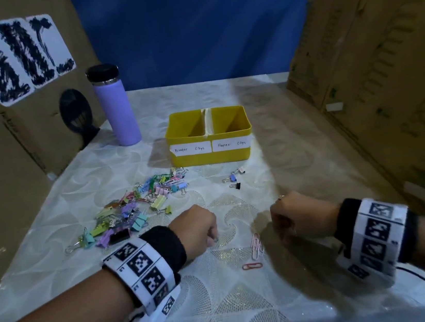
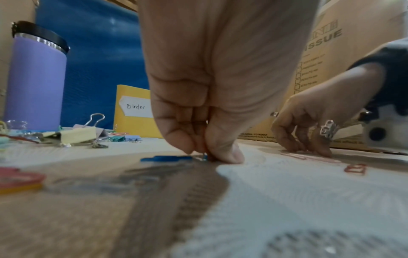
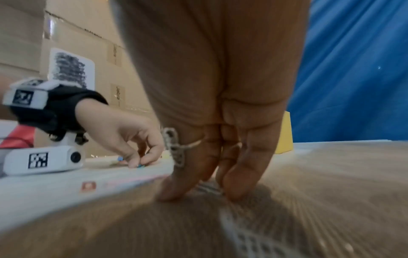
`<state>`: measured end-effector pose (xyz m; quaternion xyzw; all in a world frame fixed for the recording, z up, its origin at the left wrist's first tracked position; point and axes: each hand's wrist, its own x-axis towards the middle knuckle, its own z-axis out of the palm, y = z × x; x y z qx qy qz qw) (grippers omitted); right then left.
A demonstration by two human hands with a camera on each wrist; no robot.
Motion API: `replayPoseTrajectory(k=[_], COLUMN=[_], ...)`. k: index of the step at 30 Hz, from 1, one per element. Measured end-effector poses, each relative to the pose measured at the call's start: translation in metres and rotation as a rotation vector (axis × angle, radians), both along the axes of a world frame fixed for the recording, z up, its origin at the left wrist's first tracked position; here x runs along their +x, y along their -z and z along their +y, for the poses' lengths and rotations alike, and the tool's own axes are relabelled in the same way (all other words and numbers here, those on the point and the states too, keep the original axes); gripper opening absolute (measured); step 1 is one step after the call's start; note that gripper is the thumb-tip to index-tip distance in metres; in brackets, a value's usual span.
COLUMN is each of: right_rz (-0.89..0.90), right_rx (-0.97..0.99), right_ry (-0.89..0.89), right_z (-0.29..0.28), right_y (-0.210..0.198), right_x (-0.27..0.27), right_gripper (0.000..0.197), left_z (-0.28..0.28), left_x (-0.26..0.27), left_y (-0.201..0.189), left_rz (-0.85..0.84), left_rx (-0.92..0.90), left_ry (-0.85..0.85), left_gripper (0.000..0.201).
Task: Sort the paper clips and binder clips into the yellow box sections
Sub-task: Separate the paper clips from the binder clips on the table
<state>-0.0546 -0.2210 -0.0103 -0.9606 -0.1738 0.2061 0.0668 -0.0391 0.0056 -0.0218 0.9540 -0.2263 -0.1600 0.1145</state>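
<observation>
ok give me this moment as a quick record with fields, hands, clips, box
left hand: fingertips pinching a blue paper clip on the table
right hand: fingertips down on the tablecloth beside the pink paper clips
red paper clip: lying loose, untouched
clip pile: left of centre, mixed colours
yellow box: sections labelled Binder Clips and Paper Clips, contents not visible
purple bottle: upright

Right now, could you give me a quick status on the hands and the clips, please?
Left hand pinching blue paper clip on table. Right hand fingertips down beside pink paper clips, grip unclear. Clip pile unsorted; yellow box unobstructed.
</observation>
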Motion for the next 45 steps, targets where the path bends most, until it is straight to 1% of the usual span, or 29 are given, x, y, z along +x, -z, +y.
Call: replayPoseTrajectory(k=[4, 7, 8, 10, 12, 13, 14, 16, 18, 19, 20, 21, 23, 24, 26, 27, 29, 31, 33, 35, 37, 39, 40, 41, 42, 43, 45], right_rz=[-0.021, -0.038, -0.038, -0.056, -0.093, -0.097, -0.088, -0.062, -0.057, -0.041, -0.055, -0.071, -0.107, -0.120, -0.134, -0.135, -0.131, -0.119, -0.105, -0.093, -0.097, -0.087, -0.080, -0.086, -0.088, -0.083, -0.064], right_rx=[0.080, 0.065, 0.070, 0.141, 0.231, 0.255, 0.261, 0.229, 0.220, 0.235, 0.220, 0.199, 0.202, 0.213, 0.170, 0.158, 0.125, 0.102, 0.068, 0.028, 0.024, 0.057, 0.075, 0.084, 0.075, 0.051, -0.016], right_ry=[-0.005, -0.052, -0.064, -0.105, -0.162, -0.191, -0.224, -0.279, -0.275, -0.240, -0.244, -0.247, -0.269, -0.281, -0.307, -0.299, -0.299, -0.278, -0.235, -0.206, -0.206, -0.185, -0.162, -0.144, -0.123, -0.103, -0.080], right_z=[-0.002, -0.003, -0.002, 0.004, 0.012, 0.016, 0.019, 0.022, 0.024, 0.024, 0.025, 0.025, 0.026, 0.026, 0.027, 0.028, 0.029, 0.032, 0.032, 0.034, 0.038, 0.040, 0.039, 0.039, 0.039, 0.039, 0.038], right_y=[0.007, 0.009, 0.008, 0.006, 0.007, 0.007, 0.007, 0.008, 0.010, 0.012, 0.015, 0.017, 0.020, 0.021, 0.021, 0.020, 0.021, 0.020, 0.019, 0.019, 0.019, 0.019, 0.019, 0.017, 0.014, 0.011, 0.008], right_x=[-0.004, -0.009, -0.011, -0.013, -0.013, -0.013, -0.014, -0.015, -0.013, -0.012, -0.012, -0.013, -0.013, -0.013, -0.014, -0.016, -0.019, -0.023, -0.024, -0.026, -0.028, -0.027, -0.026, -0.026, -0.026, -0.026, -0.027], right_gripper=[0.016, 0.019, 0.020, 0.023, 0.031, 0.036, 0.041, 0.043, 0.034, 0.027, 0.022, 0.020, 0.017, 0.017, 0.018, 0.018, 0.020, 0.022, 0.022, 0.021, 0.021, 0.031, 0.032, 0.028, 0.026, 0.027, 0.028], left_z=[0.001, 0.000, 0.002, 0.013, 0.030, 0.039, 0.047, 0.061, 0.072, 0.076, 0.079, 0.081, 0.085, 0.086, 0.089, 0.090, 0.092, 0.092, 0.091, 0.089, 0.088, 0.088, 0.088, 0.089, 0.090, 0.091, 0.093], left_x=[0.002, 0.000, 0.000, 0.003, 0.009, 0.011, 0.012, 0.011, 0.010, 0.011, 0.010, 0.010, 0.010, 0.010, 0.010, 0.010, 0.009, 0.009, 0.007, 0.005, 0.003, -0.002, -0.004, -0.005, -0.006, -0.005, -0.001], left_y=[0.004, 0.006, 0.006, 0.003, -0.006, -0.010, -0.015, -0.022, -0.020, -0.016, -0.012, -0.008, 0.000, 0.001, 0.002, 0.001, -0.003, -0.007, -0.013, -0.014, -0.011, -0.008, -0.006, -0.003, 0.001, 0.004, 0.010], left_rz=[0.040, 0.074, 0.095, 0.135, 0.219, 0.321, 0.457, 0.730, 0.954, 1.047, 1.100, 1.111, 1.069, 1.057, 1.057, 1.057, 1.027, 1.021, 0.996, 0.866, 0.640, 0.369, 0.253, 0.159, 0.093, 0.053, 0.013], left_rx=[-0.003, 0.029, 0.003, -0.094, -0.272, -0.426, -0.610, -0.947, -1.217, -1.344, -1.435, -1.490, -1.529, -1.539, -1.549, -1.536, -1.501, -1.458, -1.390, -1.248, -1.003, -0.614, -0.416, -0.250, -0.130, -0.053, 0.016], left_ry=[-0.027, -0.024, -0.041, -0.090, -0.150, -0.216, -0.300, -0.433, -0.467, -0.454, -0.443, -0.438, -0.474, -0.493, -0.519, -0.539, -0.613, -0.664, -0.675, -0.651, -0.581, -0.445, -0.373, -0.318, -0.275, -0.235, -0.170], left_gripper=[0.019, 0.023, 0.022, 0.015, 0.009, 0.010, 0.011, 0.010, 0.035, 0.047, 0.055, 0.059, 0.059, 0.056, 0.047, 0.038, 0.010, 0.017, 0.016, 0.015, 0.024, 0.028, 0.026, 0.027, 0.031, 0.032, 0.029])
